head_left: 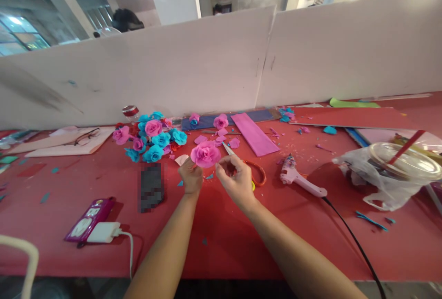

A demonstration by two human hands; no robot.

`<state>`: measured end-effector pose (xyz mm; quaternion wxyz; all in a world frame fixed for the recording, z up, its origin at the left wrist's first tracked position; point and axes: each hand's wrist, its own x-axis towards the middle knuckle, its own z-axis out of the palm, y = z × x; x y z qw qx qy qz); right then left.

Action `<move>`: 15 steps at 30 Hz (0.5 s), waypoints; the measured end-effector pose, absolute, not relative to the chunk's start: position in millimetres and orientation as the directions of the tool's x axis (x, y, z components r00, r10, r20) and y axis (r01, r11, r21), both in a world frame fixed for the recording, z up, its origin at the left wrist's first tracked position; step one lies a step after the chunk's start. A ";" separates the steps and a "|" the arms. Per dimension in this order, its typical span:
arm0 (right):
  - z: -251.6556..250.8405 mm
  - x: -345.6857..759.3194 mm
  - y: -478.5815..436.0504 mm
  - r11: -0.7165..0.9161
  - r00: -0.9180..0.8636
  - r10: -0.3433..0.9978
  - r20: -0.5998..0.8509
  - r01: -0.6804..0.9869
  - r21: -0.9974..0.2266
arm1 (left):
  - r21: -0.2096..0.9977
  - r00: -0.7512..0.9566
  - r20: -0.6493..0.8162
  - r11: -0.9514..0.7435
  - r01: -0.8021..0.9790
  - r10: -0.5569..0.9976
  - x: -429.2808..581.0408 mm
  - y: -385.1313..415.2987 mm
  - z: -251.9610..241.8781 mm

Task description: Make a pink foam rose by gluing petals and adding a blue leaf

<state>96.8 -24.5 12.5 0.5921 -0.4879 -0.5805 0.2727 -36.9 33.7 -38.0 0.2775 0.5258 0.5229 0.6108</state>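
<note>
A pink paper flower (206, 153) stands upright above the table, its ruffled petals turned toward me. My left hand (192, 175) is closed around its base; the part inside the fingers is hidden. My right hand (238, 179) is at the flower's lower right edge, with thumb and forefinger curved together in a pinch at the petals. Just behind that hand lie scissors (259, 173) with orange handles, their blades pointing away to the left. Loose pink petals (235, 143) and a folded strip of pink paper (254, 134) lie beyond the flower.
Blue and pink paper flowers (161, 140) cluster at left, behind a blurred dark object (151, 187). A purple power bank (90, 221) with a white plug sits nearer. At right are a corded glue gun (302, 181) and a lidded cup (404, 161) in a plastic bag. A white partition (172, 73) rises behind.
</note>
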 end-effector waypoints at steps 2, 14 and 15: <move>11.1 98.4 -26.1 0.480 0.158 0.781 0.605 0.469 -0.742 | 0.883 -0.273 0.451 -0.381 0.273 0.849 -35.2 32.8 -38.3; 7.0 102.1 -24.5 0.457 0.004 0.652 0.758 0.796 -0.397 | 0.757 -0.190 0.593 -0.461 0.463 0.782 -32.3 28.9 -31.2; 7.2 102.2 -24.8 0.462 -0.007 0.650 0.760 0.798 -0.387 | 0.759 -0.192 0.590 -0.458 0.463 0.784 -32.2 28.9 -31.0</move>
